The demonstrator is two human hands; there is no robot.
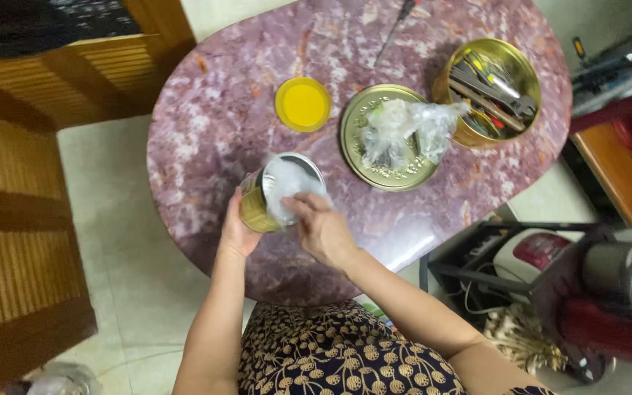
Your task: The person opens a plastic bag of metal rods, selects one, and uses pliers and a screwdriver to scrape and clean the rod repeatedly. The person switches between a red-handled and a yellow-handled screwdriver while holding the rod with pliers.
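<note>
You are holding a gold-coloured cylindrical metal tin (pixel 276 194) tilted on its side above the near edge of the purple marbled oval desk (pixel 206 124), its open mouth facing up and to your right. Your left hand (pixel 237 230) is gripping the tin's wall from below, fingers wrapped around it. Your right hand (pixel 321 228) is reaching into the mouth, fingertips pinching what appears to be a clear plastic liner or bag (pixel 292 184) at the rim; whether the pinch is fully closed cannot be confirmed from this angle. Lying beyond it on the desk are a round yellow plastic lid (pixel 303 104), a shallow round gold metal lid (pixel 360 150) carrying a crumpled clear plastic bag (pixel 407 128), and a second gold tin (pixel 517 66) holding assorted hand tools, with a screwdriver (pixel 398 25) lying at the far edge. In my judgement, good practice here is keeping the left hand firm so the tin is not rolling, drawing the plastic slowly and evenly, and minding the tin's metal rim against your fingers.
</note>
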